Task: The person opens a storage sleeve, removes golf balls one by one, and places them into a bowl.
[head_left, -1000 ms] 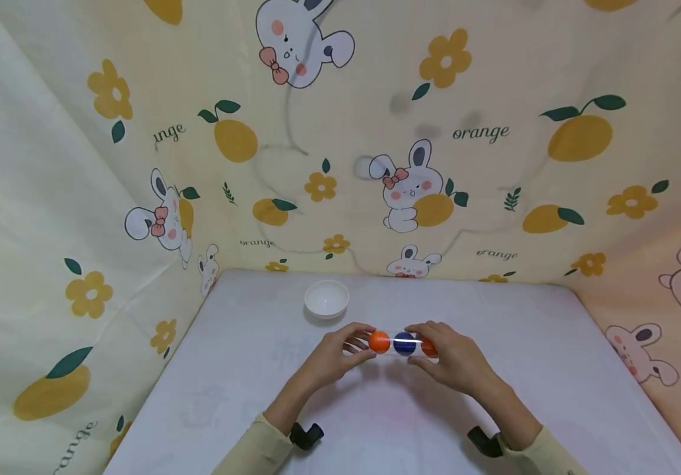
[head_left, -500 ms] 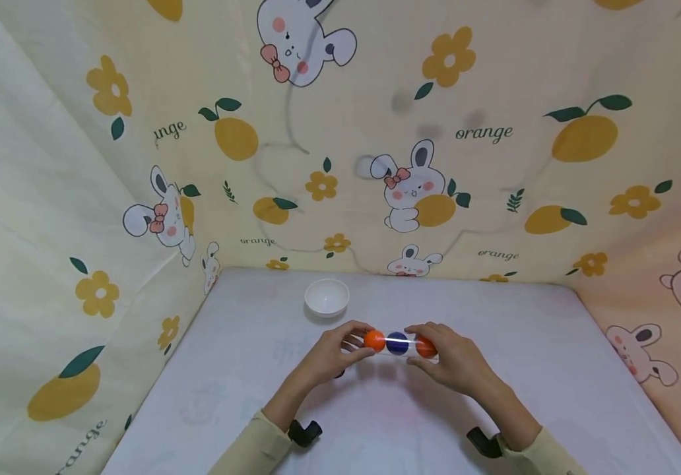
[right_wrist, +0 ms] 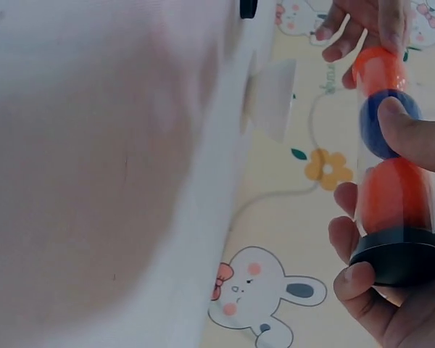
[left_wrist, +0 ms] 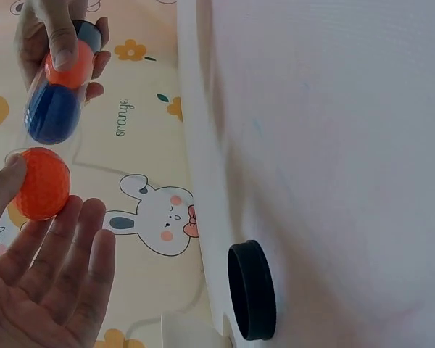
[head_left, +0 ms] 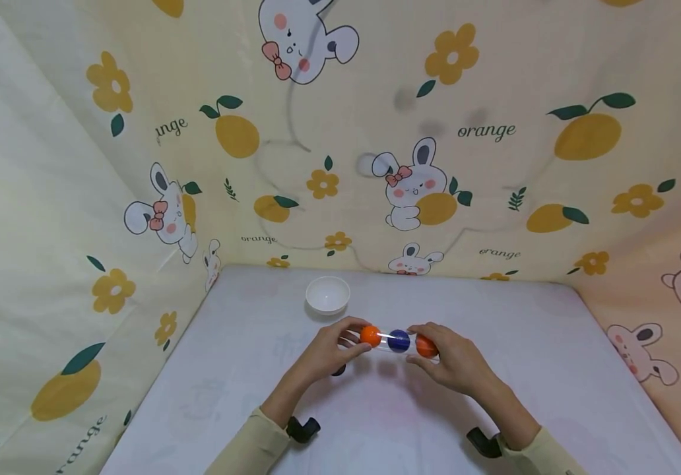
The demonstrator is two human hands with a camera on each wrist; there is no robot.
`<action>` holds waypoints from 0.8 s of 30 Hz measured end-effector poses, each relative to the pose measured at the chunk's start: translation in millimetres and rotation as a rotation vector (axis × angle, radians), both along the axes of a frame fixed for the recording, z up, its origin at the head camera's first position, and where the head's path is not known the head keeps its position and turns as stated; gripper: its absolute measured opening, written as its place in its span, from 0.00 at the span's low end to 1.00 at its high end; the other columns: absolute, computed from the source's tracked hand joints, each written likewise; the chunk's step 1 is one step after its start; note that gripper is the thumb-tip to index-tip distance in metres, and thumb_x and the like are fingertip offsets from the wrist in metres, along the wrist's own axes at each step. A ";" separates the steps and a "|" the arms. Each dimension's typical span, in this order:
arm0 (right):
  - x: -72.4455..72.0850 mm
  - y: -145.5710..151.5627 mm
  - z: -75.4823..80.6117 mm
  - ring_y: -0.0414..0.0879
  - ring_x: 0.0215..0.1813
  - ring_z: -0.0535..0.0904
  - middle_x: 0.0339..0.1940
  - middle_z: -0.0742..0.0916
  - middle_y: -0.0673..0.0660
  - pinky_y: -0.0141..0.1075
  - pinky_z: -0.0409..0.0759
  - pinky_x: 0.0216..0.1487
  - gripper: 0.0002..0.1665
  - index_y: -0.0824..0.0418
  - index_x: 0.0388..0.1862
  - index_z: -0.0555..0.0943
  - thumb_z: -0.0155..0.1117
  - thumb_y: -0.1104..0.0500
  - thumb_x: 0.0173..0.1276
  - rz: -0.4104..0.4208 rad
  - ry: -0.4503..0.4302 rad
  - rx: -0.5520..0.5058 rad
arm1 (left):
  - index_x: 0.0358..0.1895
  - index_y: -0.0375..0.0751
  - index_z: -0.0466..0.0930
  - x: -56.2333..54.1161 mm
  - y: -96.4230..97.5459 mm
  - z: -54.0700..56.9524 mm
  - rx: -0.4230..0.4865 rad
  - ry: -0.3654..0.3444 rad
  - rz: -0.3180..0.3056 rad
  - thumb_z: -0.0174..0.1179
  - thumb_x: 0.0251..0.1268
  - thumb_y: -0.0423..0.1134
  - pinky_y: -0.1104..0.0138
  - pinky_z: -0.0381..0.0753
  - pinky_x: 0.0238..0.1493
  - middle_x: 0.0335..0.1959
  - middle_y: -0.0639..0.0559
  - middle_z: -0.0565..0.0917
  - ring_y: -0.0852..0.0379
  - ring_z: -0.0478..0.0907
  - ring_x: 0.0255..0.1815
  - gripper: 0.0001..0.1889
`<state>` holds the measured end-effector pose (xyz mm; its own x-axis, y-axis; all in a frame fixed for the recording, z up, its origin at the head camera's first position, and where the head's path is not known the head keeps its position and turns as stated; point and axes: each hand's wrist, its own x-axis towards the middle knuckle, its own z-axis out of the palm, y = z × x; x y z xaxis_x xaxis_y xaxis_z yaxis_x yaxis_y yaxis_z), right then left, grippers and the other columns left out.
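My right hand (head_left: 456, 356) grips a clear tube (right_wrist: 362, 170) by its black-capped end (right_wrist: 402, 257), thumb lying along the side. Inside the tube are a dark blue ball (head_left: 398, 341) in the middle and an orange-red ball (right_wrist: 395, 192) near the black end. At the opposite, uncapped end, my left hand (head_left: 331, 346) pinches an orange ball (left_wrist: 43, 184) between thumb and fingertips. That ball sits at the tube's mouth, with a gap between it and the blue one. Both hands hold the tube nearly level above the table.
A round black lid (left_wrist: 252, 290) stands on the white table (head_left: 245, 369), partly hidden under my left hand in the head view. Farther back is a white bowl (head_left: 327, 295). A patterned cloth (head_left: 293, 165) hangs behind the table and along its sides.
My left hand has shifted a little left and away from me with the orange ball, widening its gap to the blue ball. The black lid now shows below that hand.
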<state>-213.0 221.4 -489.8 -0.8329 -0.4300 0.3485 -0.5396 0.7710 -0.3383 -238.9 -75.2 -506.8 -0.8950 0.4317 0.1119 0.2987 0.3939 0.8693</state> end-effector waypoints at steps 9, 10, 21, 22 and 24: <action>2.8 1.1 -4.0 0.42 0.44 0.81 0.54 0.90 0.53 0.42 0.86 0.45 0.28 0.54 0.63 0.85 0.79 0.45 0.69 -0.009 -0.030 -0.035 | 0.69 0.50 0.80 -2.6 -8.8 -1.5 0.006 0.043 0.016 0.71 0.74 0.49 0.58 0.86 0.59 0.62 0.55 0.86 0.59 0.86 0.52 0.24; 3.0 1.2 -4.7 0.42 0.45 0.82 0.55 0.90 0.54 0.43 0.87 0.46 0.28 0.54 0.63 0.85 0.79 0.45 0.69 -0.009 -0.033 -0.037 | 0.69 0.50 0.80 -3.4 -10.2 -1.7 0.003 0.048 0.020 0.71 0.74 0.49 0.58 0.86 0.59 0.62 0.55 0.86 0.58 0.86 0.52 0.24; 5.1 1.5 -7.4 0.44 0.48 0.86 0.56 0.90 0.53 0.44 0.88 0.47 0.29 0.54 0.65 0.85 0.78 0.44 0.70 0.009 -0.034 -0.052 | 0.69 0.50 0.79 -13.7 -29.4 -0.9 -0.029 0.086 0.107 0.72 0.74 0.48 0.58 0.88 0.57 0.61 0.53 0.86 0.55 0.86 0.51 0.25; 5.3 1.5 -7.4 0.44 0.49 0.86 0.56 0.90 0.53 0.44 0.88 0.48 0.29 0.54 0.65 0.85 0.78 0.44 0.70 0.012 -0.031 -0.053 | 0.69 0.50 0.79 -14.7 -31.0 -1.2 -0.034 0.079 0.120 0.72 0.74 0.48 0.59 0.88 0.56 0.61 0.53 0.86 0.55 0.86 0.50 0.25; 5.6 1.7 -7.7 0.45 0.49 0.87 0.56 0.90 0.54 0.45 0.88 0.48 0.29 0.54 0.65 0.84 0.78 0.44 0.70 0.016 -0.029 -0.057 | 0.69 0.51 0.79 -17.2 -34.3 -2.4 -0.045 0.069 0.140 0.72 0.73 0.49 0.59 0.87 0.56 0.60 0.54 0.86 0.56 0.85 0.50 0.25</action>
<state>-207.4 223.1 -497.5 -0.8363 -0.4235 0.3483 -0.5409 0.7412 -0.3975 -256.1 -109.5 -509.2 -0.9377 0.3088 0.1591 0.2967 0.4741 0.8290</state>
